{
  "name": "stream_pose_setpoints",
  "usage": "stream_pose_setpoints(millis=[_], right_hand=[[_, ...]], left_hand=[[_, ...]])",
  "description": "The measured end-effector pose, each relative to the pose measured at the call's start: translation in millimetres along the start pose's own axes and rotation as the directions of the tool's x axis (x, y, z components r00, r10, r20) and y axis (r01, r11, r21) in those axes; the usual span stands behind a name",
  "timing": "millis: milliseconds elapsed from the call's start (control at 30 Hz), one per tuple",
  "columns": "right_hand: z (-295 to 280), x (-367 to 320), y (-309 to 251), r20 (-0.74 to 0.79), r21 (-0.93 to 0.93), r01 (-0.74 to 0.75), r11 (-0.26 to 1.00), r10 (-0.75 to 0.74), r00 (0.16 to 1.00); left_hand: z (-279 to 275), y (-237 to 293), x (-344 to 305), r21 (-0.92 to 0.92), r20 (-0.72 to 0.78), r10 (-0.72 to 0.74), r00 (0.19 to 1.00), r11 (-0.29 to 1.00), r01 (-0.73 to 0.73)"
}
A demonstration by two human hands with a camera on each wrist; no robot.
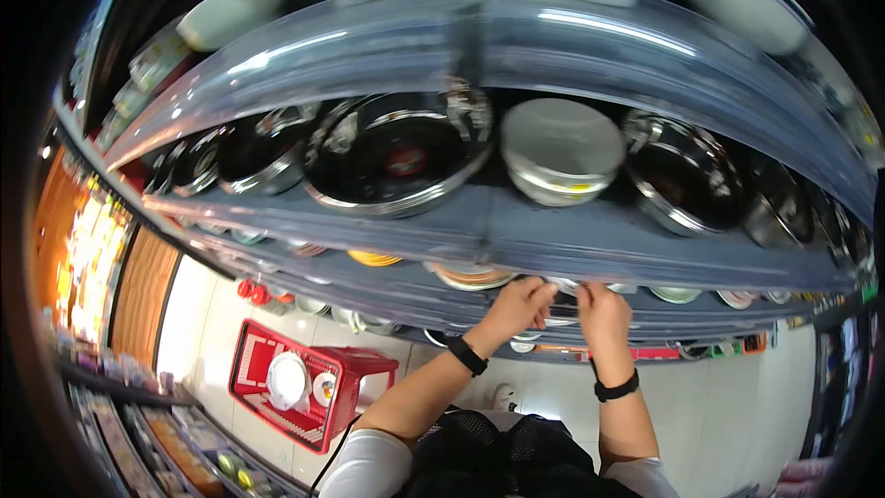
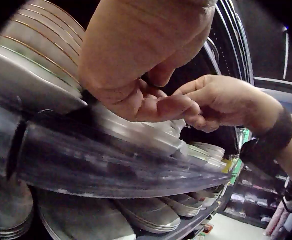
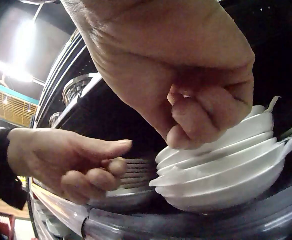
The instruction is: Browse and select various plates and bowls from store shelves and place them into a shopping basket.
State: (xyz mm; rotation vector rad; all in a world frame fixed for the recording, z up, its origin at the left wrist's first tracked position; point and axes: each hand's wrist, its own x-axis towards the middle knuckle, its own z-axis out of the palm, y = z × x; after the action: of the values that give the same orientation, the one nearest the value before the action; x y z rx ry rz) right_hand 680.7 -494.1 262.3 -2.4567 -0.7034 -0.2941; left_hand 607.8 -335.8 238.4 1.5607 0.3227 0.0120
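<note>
On the shelf stands a stack of white dishes, rims tilted, with bits of clear wrap at the edges. My right hand is right over the top of this stack, fingers curled in towards the thumb; I cannot tell whether a dish or wrap is pinched there. My left hand is beside it, thumb stretched out and fingers loosely bent, with nothing showing between them. In the left wrist view the fingertips of both hands come close together above the white dishes. A stack of gold-rimmed dishes stands on the left hand's outer side.
A clear shelf guard runs along the front, with more stacked dishes below. Steel pans and a pale bowl line the shelf above. A red basket holding white dishes stands on the floor at left.
</note>
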Motion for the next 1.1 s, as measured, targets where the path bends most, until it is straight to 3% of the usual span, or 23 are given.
stream_pose_setpoints(millis=[100,167,300,367,400,433,467,500,533,600,700,800,833,867,967,1033,1100], right_hand=[[6.3,-4.0,-0.5,-0.028,0.024,-0.012,1.000,0.012,1.000],[14.5,-7.5,6.0,0.035,0.040,-0.083,0.996,0.082,0.996],[30.4,-31.4,-4.4,-0.024,0.406,-0.060,0.912,0.076,0.997],[39.4,-48.2,-16.2,0.035,0.397,-0.110,0.911,0.105,0.994],[47.7,-56.5,-22.1,0.070,0.401,-0.119,0.908,0.099,0.993],[57.2,-64.7,-34.0,0.093,0.407,-0.099,0.908,0.067,0.993],[66.8,-73.0,-47.5,0.207,0.353,-0.129,0.927,0.057,0.977],[77.7,-78.0,-64.9,0.313,0.293,-0.151,0.944,0.054,0.948],[87.2,-81.5,-87.3,0.326,0.298,-0.133,0.945,0.030,0.945],[102.3,-93.6,-140.5,0.408,0.194,0.127,0.973,-0.198,0.892],[122.7,-106.6,-226.2,0.529,0.256,0.110,0.960,-0.235,0.816],[147.0,-123.2,-269.5,0.592,0.261,0.183,0.948,-0.307,0.745],[150.9,-131.5,-287.0,0.612,0.282,0.195,0.939,-0.333,0.717],[154.5,-136.6,-299.9,0.631,0.301,0.207,0.931,-0.357,0.689],[174.1,-156.9,-299.1,0.672,0.271,0.223,0.936,-0.351,0.652],[178.8,-162.4,-304.7,0.692,0.251,0.220,0.943,-0.334,0.640],[174.9,-167.5,-313.3,0.653,0.201,0.321,0.925,-0.371,0.661]], left_hand=[[-30.6,-20.0,-34.5,-0.034,0.037,-0.005,0.999,0.999,0.006],[-65.9,-37.5,-68.1,-0.064,-0.047,-0.017,0.999,0.998,0.014],[-163.8,-89.9,-156.3,-0.202,-0.321,-0.140,0.937,0.976,0.077],[-215.1,-142.9,-207.8,-0.236,-0.550,-0.205,0.810,0.968,0.085],[-236.5,-161.8,-235.9,-0.382,-0.643,-0.296,0.706,0.923,0.039],[-261.9,-186.1,-267.8,-0.409,-0.688,-0.337,0.642,0.912,0.041],[-285.0,-227.2,-294.6,-0.494,-0.736,-0.375,0.564,0.867,-0.068],[-307.2,-274.6,-325.1,-0.512,-0.768,-0.424,0.480,0.857,-0.062],[-314.4,-270.1,-349.6,-0.564,-0.793,-0.462,0.397,0.804,-0.189],[-336.3,-278.9,-393.3,-0.642,-0.751,-0.594,0.288,0.758,-0.111],[-374.7,-382.9,-435.8,-0.724,-0.687,-0.649,0.329,0.568,-0.392],[-402.4,-455.6,-460.9,-0.761,-0.633,-0.669,0.389,0.447,-0.470],[-409.8,-460.2,-465.6,-0.780,-0.574,-0.731,0.369,0.351,-0.518],[-416.5,-464.9,-465.6,-0.782,-0.567,-0.736,0.370,0.339,-0.523],[-433.4,-484.5,-459.6,-0.712,-0.524,-0.831,0.188,0.307,-0.632],[-443.3,-494.3,-457.2,-0.719,-0.490,-0.854,0.175,0.283,-0.634],[-449.5,-498.9,-452.7,-0.724,-0.447,-0.882,0.148,0.260,-0.639]])
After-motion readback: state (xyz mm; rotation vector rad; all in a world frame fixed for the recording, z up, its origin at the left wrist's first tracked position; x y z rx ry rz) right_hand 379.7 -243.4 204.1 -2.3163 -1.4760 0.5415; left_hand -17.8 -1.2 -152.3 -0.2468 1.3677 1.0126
